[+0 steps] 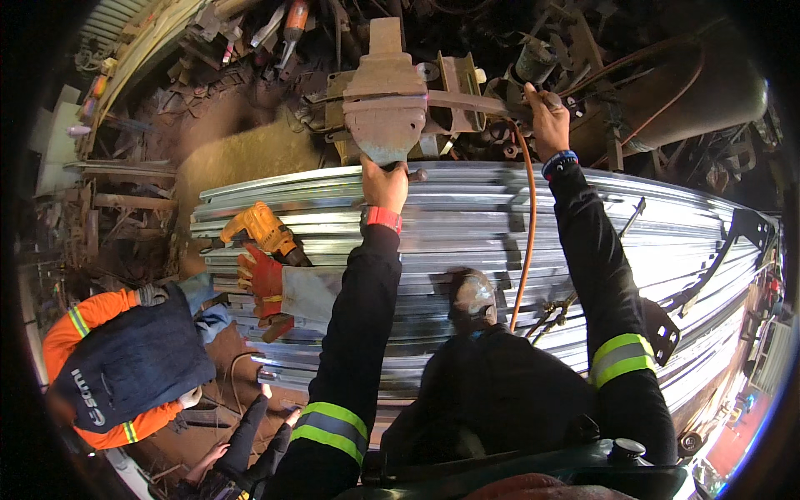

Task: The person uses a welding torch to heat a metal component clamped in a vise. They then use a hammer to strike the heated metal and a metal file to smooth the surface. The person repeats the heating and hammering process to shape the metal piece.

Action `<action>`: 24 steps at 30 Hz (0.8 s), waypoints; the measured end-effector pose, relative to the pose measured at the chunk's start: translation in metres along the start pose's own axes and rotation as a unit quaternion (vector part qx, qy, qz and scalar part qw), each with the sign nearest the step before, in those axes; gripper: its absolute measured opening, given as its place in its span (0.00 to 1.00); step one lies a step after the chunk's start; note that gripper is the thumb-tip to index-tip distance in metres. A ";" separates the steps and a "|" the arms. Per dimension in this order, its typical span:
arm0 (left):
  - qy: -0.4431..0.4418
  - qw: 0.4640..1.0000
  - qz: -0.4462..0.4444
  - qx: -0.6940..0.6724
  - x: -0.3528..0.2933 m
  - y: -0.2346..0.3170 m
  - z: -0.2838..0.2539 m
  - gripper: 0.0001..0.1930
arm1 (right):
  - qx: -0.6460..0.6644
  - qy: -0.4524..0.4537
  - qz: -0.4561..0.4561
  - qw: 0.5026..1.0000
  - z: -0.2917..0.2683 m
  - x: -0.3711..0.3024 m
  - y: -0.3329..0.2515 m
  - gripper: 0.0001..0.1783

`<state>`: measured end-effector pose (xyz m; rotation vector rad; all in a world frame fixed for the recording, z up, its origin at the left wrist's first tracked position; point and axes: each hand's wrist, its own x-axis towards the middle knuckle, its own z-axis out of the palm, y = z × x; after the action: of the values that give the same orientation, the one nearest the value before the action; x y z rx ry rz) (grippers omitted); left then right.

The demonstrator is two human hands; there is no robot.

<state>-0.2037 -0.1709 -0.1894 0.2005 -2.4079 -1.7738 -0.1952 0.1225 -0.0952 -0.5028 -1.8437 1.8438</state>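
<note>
A heavy bench vise (385,104) stands at the top middle, with a flat metal bar (471,102) clamped between its jaws and sticking out to the right. My left hand (385,185) is closed round the vise handle (418,175) on the near side, whose rounded end shows beside my fingers. At the bar's outer end my right hand (550,125) is closed on it. A dark rounded tip pokes up by my right thumb; I cannot make out what it belongs to. Both my arms reach forward over a stack of shiny metal profiles (450,217).
A yellow power drill (262,229) and red-and-grey work gloves (268,283) lie on the profiles. An orange hose (531,225) crosses them. A co-worker in orange sleeves (129,358) bends at the left. A gas cylinder (708,96) lies at the upper right. Scrap metal (200,96) covers the far left.
</note>
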 end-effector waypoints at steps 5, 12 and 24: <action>0.027 0.998 0.019 0.056 -0.006 0.021 0.016 0.25 | 0.072 0.045 -0.010 0.996 -0.010 0.011 0.016 0.07; 0.053 0.995 0.031 0.077 -0.011 0.029 0.007 0.23 | 0.014 0.146 -0.050 0.988 0.008 -0.004 0.011 0.06; 0.046 0.992 -0.030 0.117 -0.015 0.039 0.008 0.26 | 0.037 0.222 -0.068 0.972 0.013 -0.039 0.010 0.08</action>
<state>-0.1909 -0.1493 -0.1550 0.3765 -2.5629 -1.4645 -0.1715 0.0899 -0.1083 -0.6797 -1.4661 1.5500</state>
